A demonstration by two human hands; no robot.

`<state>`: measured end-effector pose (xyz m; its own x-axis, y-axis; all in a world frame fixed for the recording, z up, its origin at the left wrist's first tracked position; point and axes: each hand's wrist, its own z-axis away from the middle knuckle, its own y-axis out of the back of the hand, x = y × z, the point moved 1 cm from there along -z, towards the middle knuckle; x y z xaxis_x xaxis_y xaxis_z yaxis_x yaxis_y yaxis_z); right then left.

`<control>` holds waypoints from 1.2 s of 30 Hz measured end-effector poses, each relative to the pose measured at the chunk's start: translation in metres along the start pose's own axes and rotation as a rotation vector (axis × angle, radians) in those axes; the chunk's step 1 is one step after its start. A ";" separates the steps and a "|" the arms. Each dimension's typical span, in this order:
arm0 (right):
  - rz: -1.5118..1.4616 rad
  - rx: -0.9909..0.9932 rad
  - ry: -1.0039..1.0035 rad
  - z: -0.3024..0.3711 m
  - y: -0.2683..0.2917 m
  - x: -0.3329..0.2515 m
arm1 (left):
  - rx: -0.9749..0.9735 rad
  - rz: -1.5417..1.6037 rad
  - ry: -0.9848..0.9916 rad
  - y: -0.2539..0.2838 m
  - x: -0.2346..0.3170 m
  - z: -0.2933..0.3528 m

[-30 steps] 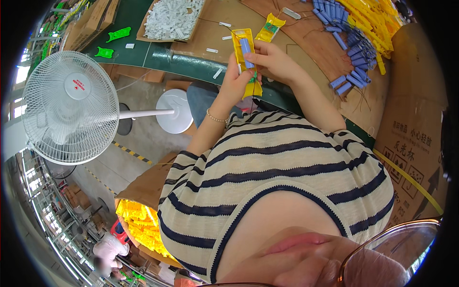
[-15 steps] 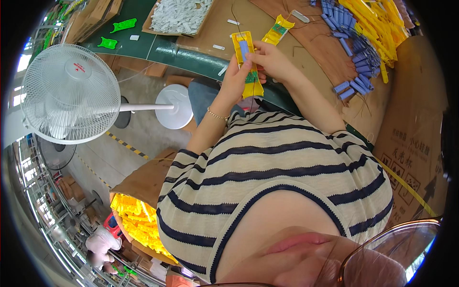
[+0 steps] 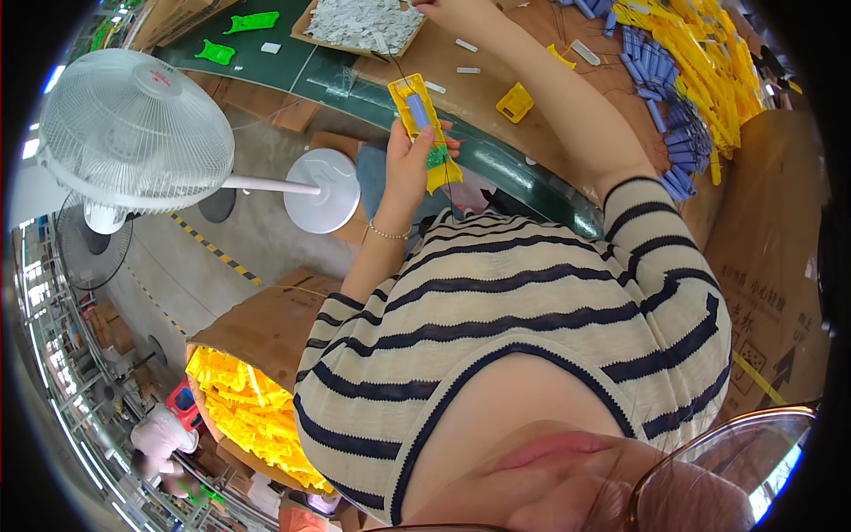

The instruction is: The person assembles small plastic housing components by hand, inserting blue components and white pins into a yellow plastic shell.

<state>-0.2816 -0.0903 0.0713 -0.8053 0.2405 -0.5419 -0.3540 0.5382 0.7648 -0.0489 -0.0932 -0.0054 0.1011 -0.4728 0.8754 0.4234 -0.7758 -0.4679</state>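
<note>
My left hand (image 3: 410, 167) is closed around a yellow plastic casing (image 3: 441, 180) near the table's front edge. In the casing lie a blue cylindrical battery (image 3: 417, 111) and a green circuit board (image 3: 436, 156), with thin dark wires at its ends. My right hand (image 3: 456, 12) reaches to the top edge of the picture, beside a cardboard tray (image 3: 353, 50) full of small white pieces. Its fingers are mostly cut off, so their grip does not show. Under my right forearm lies another yellow casing (image 3: 515, 103), partly hidden.
White strips (image 3: 468, 70) lie on the brown-covered table. Blue batteries (image 3: 678, 142) with wires and a heap of yellow casings (image 3: 700, 62) sit at right. Green parts (image 3: 215, 53) lie far left. A white fan (image 3: 137, 133) and a box of yellow parts (image 3: 253, 421) stand on the left.
My right hand has left the yellow casing and moved up and away to the white pieces' tray. My left hand keeps the casing, now slightly farther left. The view has shifted a little.
</note>
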 end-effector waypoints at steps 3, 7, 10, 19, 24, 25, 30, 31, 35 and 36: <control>0.245 -0.146 0.014 -0.037 -0.042 0.012 | 0.024 -0.015 -0.014 0.001 0.001 0.008; 0.570 -0.497 0.064 -0.062 -0.072 0.029 | 0.075 -0.021 -0.008 0.013 0.004 0.018; 0.545 -0.548 0.084 -0.065 -0.072 0.036 | 0.131 -0.025 -0.028 0.023 0.004 0.022; 0.401 -0.205 0.051 -0.050 -0.067 0.046 | 0.125 -0.003 -0.030 0.025 0.003 0.012; -0.142 0.078 0.135 -0.026 -0.032 0.012 | 0.139 -0.034 -0.026 0.023 0.005 0.011; -0.337 0.126 0.185 -0.018 -0.024 0.006 | 0.141 -0.042 -0.033 0.023 0.003 0.010; -0.867 0.033 -0.061 0.033 0.029 -0.034 | 0.139 -0.019 -0.053 0.009 0.016 0.004; -0.948 -0.003 -0.217 0.042 0.036 -0.041 | 0.137 -0.027 -0.060 0.007 0.017 0.002; -1.388 0.016 -0.064 0.062 0.046 -0.048 | 0.094 -0.017 -0.078 -0.008 0.023 -0.003; -1.395 -0.076 0.018 0.069 0.048 -0.034 | 0.071 -0.028 -0.108 -0.013 0.025 -0.003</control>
<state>-0.2380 -0.0169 0.1020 0.2222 -0.4616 -0.8588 -0.8832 0.2778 -0.3779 -0.0546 -0.0965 0.0222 0.1831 -0.4003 0.8979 0.4901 -0.7546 -0.4363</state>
